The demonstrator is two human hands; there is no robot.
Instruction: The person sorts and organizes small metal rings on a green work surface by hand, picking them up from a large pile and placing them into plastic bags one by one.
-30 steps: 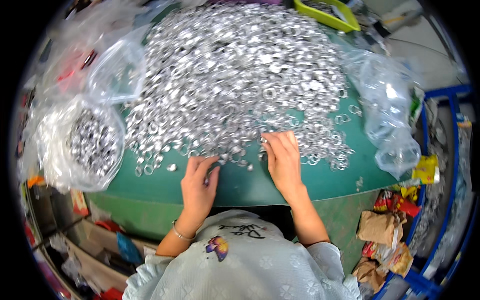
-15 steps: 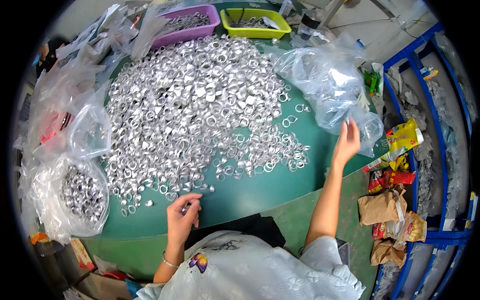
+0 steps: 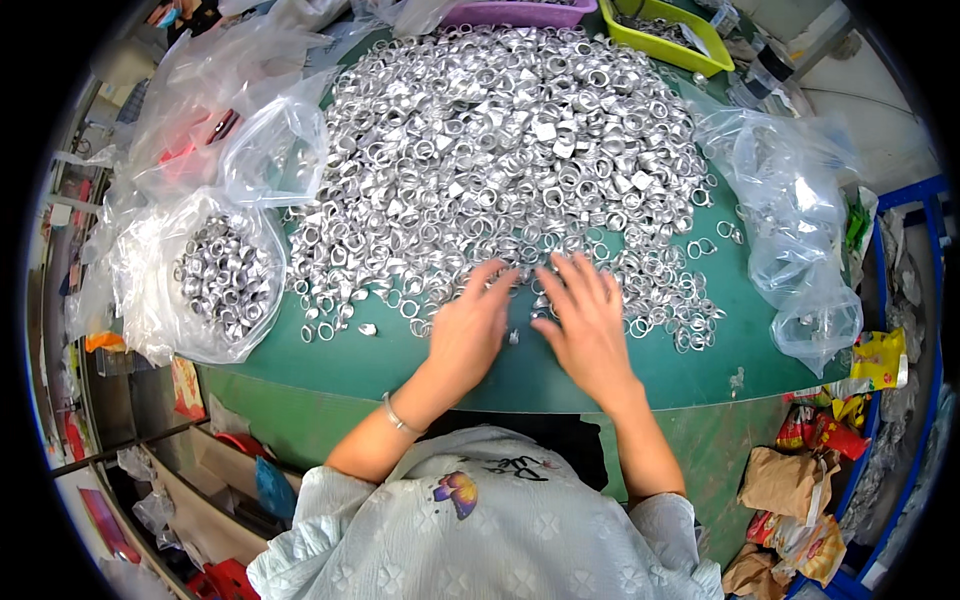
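Observation:
A broad heap of silver-coloured metal rings [image 3: 470, 170] covers much of the green table [image 3: 700, 370]. My left hand [image 3: 470, 328] is at the heap's near edge, its fingertips touching or just over the rings and slightly blurred; I make out nothing held in it. Beside it my right hand [image 3: 588, 325] reaches forward with fingers spread over the same edge, holding nothing that shows. One small loose ring [image 3: 514, 337] lies on the table between the two hands. What is under the fingertips is hidden.
A clear plastic bag of rings [image 3: 228, 280] stands at the left, with more crumpled bags [image 3: 240, 95] behind. Another clear bag [image 3: 800, 220] lies at the right. Purple [image 3: 520, 14] and yellow-green [image 3: 668, 42] trays are at the back. Paper bags [image 3: 785, 480] sit right of the table.
The view has shifted, so the table sits further right and higher. My right hand has left the clear bag at the right and come to the heap. My left hand has reached forward to the rings.

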